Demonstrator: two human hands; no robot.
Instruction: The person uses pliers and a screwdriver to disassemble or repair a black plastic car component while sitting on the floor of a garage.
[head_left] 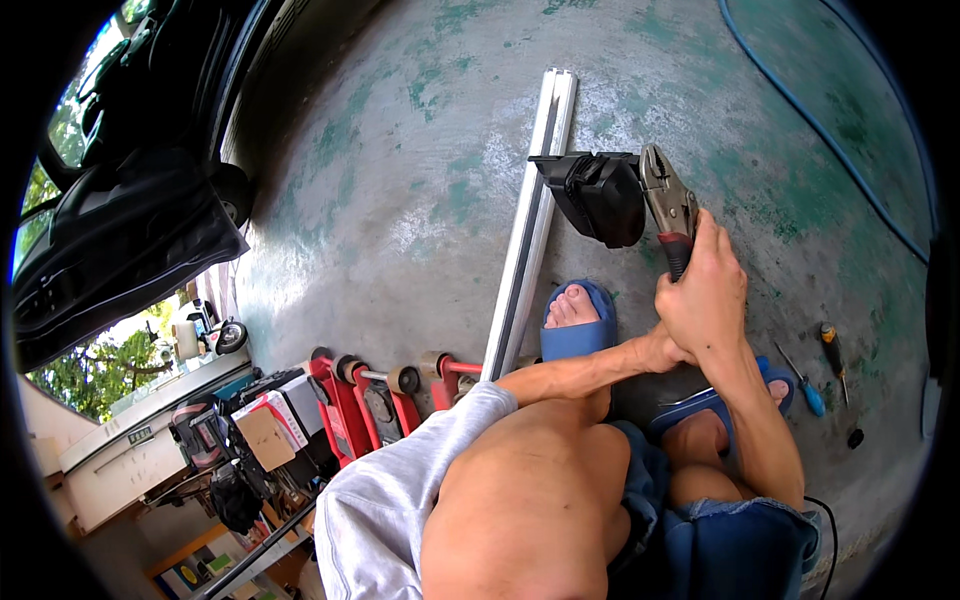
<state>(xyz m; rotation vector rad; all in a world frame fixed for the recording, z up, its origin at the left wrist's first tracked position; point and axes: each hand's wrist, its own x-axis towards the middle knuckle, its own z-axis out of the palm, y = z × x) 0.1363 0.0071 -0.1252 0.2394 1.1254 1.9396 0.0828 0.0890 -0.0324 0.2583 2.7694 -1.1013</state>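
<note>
My right hand [708,285] is wrapped round the red-and-black grip of a pair of locking pliers [668,195]. The metal jaws point up and meet the right end of a black plastic housing [605,200]; how firmly they bite cannot be made out. A thin flange on the housing's left end overlaps a long silver metal rail [525,250] with a dark strip along it. My left hand [662,350] lies close under my right wrist, its fingers hidden behind my right forearm.
Right of my slippered feet [578,325] lie a blue-handled screwdriver [814,400], an orange-and-black screwdriver [831,348] and a small black cap [855,438]. A blue hose [810,120] curves across the floor. Red floor jacks [365,405] stand left, below a dark car [130,220].
</note>
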